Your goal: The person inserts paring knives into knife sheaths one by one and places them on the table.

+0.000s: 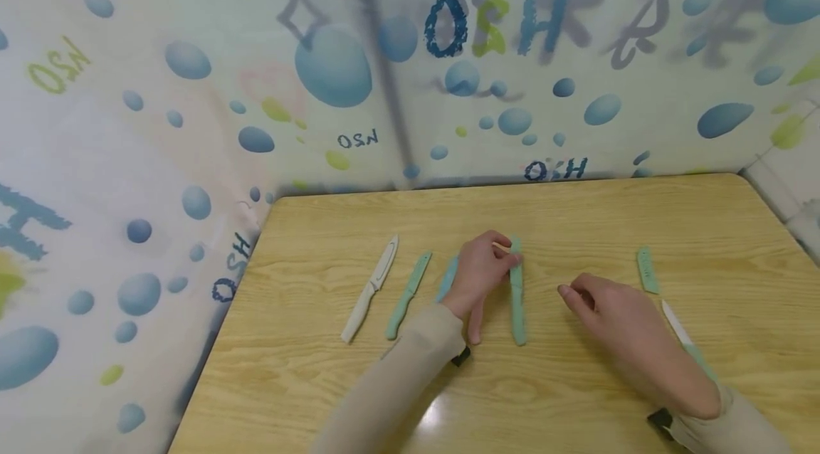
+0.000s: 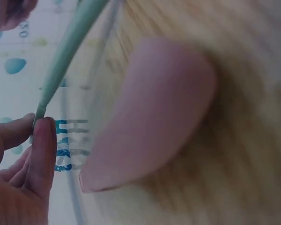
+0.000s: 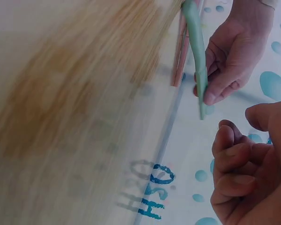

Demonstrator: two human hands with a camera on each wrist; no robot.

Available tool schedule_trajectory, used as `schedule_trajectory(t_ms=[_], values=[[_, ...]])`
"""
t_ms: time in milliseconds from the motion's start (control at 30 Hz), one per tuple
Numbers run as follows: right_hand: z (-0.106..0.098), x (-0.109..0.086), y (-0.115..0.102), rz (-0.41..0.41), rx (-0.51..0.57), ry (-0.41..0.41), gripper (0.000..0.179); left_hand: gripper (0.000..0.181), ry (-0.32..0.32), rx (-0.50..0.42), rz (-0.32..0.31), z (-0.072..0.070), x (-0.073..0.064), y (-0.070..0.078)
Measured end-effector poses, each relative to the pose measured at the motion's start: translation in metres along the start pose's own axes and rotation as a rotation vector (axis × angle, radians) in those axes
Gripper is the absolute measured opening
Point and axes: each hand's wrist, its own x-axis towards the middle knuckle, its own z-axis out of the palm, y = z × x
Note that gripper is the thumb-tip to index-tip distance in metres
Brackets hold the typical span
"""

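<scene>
My left hand (image 1: 482,265) pinches the upper, sheathed part of a mint-green knife (image 1: 517,308) between thumb and fingers. Its handle points toward me, and in the right wrist view the knife (image 3: 195,37) hangs close beside that hand. My right hand (image 1: 611,308) hovers to the right, apart from the knife, fingers loosely curled around nothing. Beneath the left hand lie a pink knife (image 1: 475,322) and a blue one (image 1: 448,280), both partly hidden. The pink handle (image 2: 154,112) looms large in the left wrist view.
Farther left on the wooden table (image 1: 576,212) lie a white knife (image 1: 364,301) and another green knife (image 1: 408,297). At right are a loose green sheath (image 1: 647,270) and a knife with a bare white blade (image 1: 675,324), its green handle partly behind my right forearm. Patterned cloth (image 1: 487,105) hangs behind.
</scene>
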Motion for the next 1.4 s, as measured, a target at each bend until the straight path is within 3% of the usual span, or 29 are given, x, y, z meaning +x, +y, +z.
schedule_trajectory(t_ms=[200, 333, 500, 633, 833, 1000, 1200, 1400], values=[[0.0, -0.004, 0.007, -0.005, -0.018, 0.039, 0.026, 0.032, -0.101, 0.244, 0.023, 0.006, 0.009, 0.004], [-0.001, -0.005, 0.011, 0.004, -0.031, 0.043, 0.024, 0.031, -0.124, 0.355, 0.025, 0.008, 0.014, 0.006], [-0.004, -0.005, 0.013, 0.015, -0.005, 0.038, 0.022, 0.024, -0.125, 0.442, 0.041, 0.01, 0.016, 0.005], [-0.006, -0.006, 0.018, 0.009, 0.0, 0.063, 0.02, 0.021, -0.128, 0.434, 0.054, 0.01, 0.016, 0.004], [-0.016, -0.007, 0.038, 0.029, 0.004, 0.061, 0.023, 0.023, -0.116, 0.276, 0.114, -0.001, 0.007, 0.0], [-0.029, -0.004, 0.063, 0.032, 0.001, 0.088, 0.028, 0.024, -0.104, 0.003, 0.162, -0.02, -0.007, -0.004], [-0.043, 0.008, 0.089, 0.073, -0.038, 0.039, 0.028, 0.026, -0.045, -0.395, 0.087, -0.043, -0.021, -0.018], [-0.049, 0.016, 0.107, 0.194, -0.068, -0.123, 0.05, 0.027, 0.013, -0.525, 0.022, -0.062, -0.031, -0.033]])
